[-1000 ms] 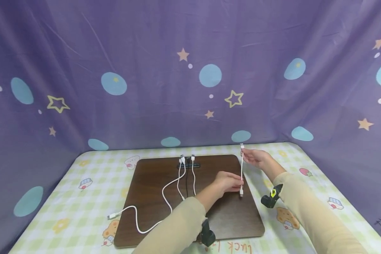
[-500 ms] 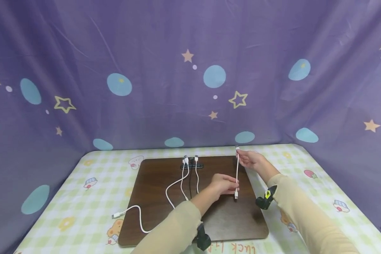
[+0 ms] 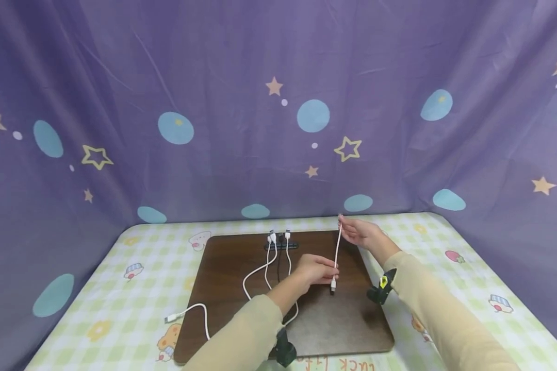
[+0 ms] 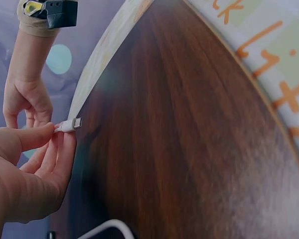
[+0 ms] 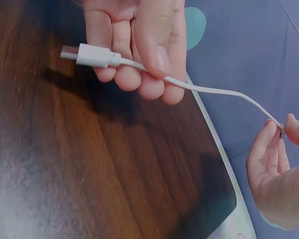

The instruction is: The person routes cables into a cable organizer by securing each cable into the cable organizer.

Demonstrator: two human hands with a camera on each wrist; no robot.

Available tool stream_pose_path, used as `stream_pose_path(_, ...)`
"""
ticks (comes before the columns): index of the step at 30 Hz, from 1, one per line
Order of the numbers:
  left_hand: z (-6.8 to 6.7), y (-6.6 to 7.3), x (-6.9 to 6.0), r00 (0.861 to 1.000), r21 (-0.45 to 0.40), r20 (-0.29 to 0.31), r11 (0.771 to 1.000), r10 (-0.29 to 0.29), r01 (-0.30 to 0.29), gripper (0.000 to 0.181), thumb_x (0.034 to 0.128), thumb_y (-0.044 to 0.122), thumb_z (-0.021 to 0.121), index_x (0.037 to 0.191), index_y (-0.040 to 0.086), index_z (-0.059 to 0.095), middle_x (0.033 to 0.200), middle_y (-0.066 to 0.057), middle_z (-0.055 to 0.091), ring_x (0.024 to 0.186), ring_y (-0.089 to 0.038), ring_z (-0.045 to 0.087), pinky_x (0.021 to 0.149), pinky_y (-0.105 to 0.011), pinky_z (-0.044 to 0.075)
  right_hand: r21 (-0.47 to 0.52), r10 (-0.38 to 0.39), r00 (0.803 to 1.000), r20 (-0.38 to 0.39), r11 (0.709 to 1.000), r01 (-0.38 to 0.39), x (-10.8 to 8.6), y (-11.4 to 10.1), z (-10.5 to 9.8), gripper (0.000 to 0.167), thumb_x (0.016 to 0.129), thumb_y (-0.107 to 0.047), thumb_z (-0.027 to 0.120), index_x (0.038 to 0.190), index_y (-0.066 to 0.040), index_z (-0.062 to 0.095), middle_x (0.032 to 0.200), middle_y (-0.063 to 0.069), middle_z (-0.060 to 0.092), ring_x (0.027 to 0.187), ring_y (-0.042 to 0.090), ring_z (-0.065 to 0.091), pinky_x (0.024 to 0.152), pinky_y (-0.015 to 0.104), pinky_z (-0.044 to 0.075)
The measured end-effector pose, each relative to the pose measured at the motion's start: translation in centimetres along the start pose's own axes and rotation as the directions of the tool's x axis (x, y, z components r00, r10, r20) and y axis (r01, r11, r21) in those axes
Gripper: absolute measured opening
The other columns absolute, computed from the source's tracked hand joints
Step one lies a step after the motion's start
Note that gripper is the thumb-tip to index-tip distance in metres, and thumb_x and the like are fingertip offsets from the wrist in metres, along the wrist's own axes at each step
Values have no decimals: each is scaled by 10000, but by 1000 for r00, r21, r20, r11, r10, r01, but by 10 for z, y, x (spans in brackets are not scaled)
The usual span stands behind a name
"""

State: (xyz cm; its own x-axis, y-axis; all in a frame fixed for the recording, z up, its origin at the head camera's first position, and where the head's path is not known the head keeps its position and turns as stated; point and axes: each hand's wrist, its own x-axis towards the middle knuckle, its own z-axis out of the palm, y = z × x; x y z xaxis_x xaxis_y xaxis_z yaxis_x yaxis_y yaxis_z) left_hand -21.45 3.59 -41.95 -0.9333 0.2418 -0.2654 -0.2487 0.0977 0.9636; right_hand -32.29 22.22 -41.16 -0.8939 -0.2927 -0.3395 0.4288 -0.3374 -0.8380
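Observation:
A short white USB cable (image 3: 337, 252) is stretched between the two hands above the right part of a dark brown board (image 3: 334, 330). The left hand (image 3: 313, 269) pinches it near its lower plug (image 3: 332, 285), whose metal tip points toward the wearer. At the far end, the right hand (image 3: 356, 231) pinches the cable close to its other plug, mostly covered by the fingers. In the left wrist view, a white plug (image 4: 69, 125) sticks out past the left thumb and fingers. The right wrist view has the larger plug (image 5: 92, 55) beside the left hand's fingers.
At the board's back edge lies a black hub (image 3: 282, 246), white plugs by it; whether they are inserted I cannot tell. White cables (image 3: 244, 283) and a black one run forward, partly under the left arm. One loose plug (image 3: 171, 318) overhangs the board's left side onto the checked tablecloth (image 3: 102, 309).
Both hands have moved left with the short cable, from the board's right edge to further over it. The cable now slants more. A white cable loop shows beside the left forearm.

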Motion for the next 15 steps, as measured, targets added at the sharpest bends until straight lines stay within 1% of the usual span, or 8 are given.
stream_pose_path(1, -2, 0, 0, 1000, 3, -3, 1000, 0, 0, 193, 818, -40, 692, 1005, -90, 690, 957, -229, 736, 819, -231, 743, 738, -314, 618, -5, -1, 1000, 10, 1000, 1, 1, 0, 1, 51, 880, -172, 696, 881, -144, 653, 772, -62, 713, 782, 33, 638, 719, 139, 533)
stream_pose_path(4, -7, 1, -1, 1000, 2, -8, 1000, 3, -3, 197, 816, -35, 697, 1006, -87, 691, 951, -226, 738, 775, -182, 733, 739, -306, 617, -6, -6, 1000, -5, 1000, 5, -1, -2, 11, 50, 897, -142, 670, 849, -131, 657, 761, -54, 712, 775, 35, 641, 725, 138, 541)
stream_pose_path(5, -9, 1, -1, 1000, 0, -10, 1000, 7, -7, 200, 815, -39, 696, 1008, -91, 689, 951, -229, 736, 760, -166, 725, 739, -308, 617, -34, -1, 999, -49, 999, 0, -9, -4, 22, 80, 921, -138, 633, 843, -142, 652, 744, -73, 703, 768, 12, 633, 730, 122, 534)
stream_pose_path(6, -11, 1, -1, 1000, -3, -11, 1000, 9, -9, 201, 815, -44, 693, 1009, -95, 687, 953, -234, 735, 747, -153, 717, 739, -311, 618, -44, -4, 998, -59, 999, 2, -11, -5, 28, 115, 934, -127, 609, 831, -141, 657, 730, -70, 699, 749, 12, 635, 718, 118, 536)
stream_pose_path(8, -14, 1, -2, 1000, -10, -14, 1000, 14, -14, 202, 815, -53, 688, 1010, -105, 682, 953, -243, 732, 733, -145, 706, 739, -319, 618, -43, -5, 999, -50, 999, 3, -12, -6, 36, 185, 953, -105, 568, 801, -129, 671, 709, -56, 697, 717, 18, 640, 699, 124, 547)
stream_pose_path(10, -17, 1, -3, 1000, -10, -19, 1000, 18, -18, 202, 813, -62, 685, 1008, -114, 679, 955, -252, 728, 729, -151, 705, 740, -328, 619, -54, -4, 999, -53, 999, 1, -12, -7, 44, 258, 971, -78, 527, 756, -127, 661, 678, -47, 685, 683, 24, 636, 671, 128, 550)
stream_pose_path(12, -19, 1, -4, 1000, -6, -23, 1000, 20, -20, 205, 810, -68, 684, 1008, -121, 676, 955, -259, 726, 730, -160, 708, 738, -333, 619, -63, -4, 999, -48, 998, 1, -9, -6, 49, 302, 982, -55, 492, 733, -121, 650, 666, -39, 676, 670, 31, 632, 670, 131, 556)
stream_pose_path(15, -23, 1, -5, 999, 2, -29, 1000, 26, -26, 203, 808, -77, 680, 1003, -129, 675, 955, -269, 723, 737, -176, 717, 729, -331, 620, -78, -7, 999, -52, 997, 3, -4, -4, 53, 328, 985, -32, 470, 718, -117, 641, 667, -33, 668, 667, 36, 631, 679, 137, 564)
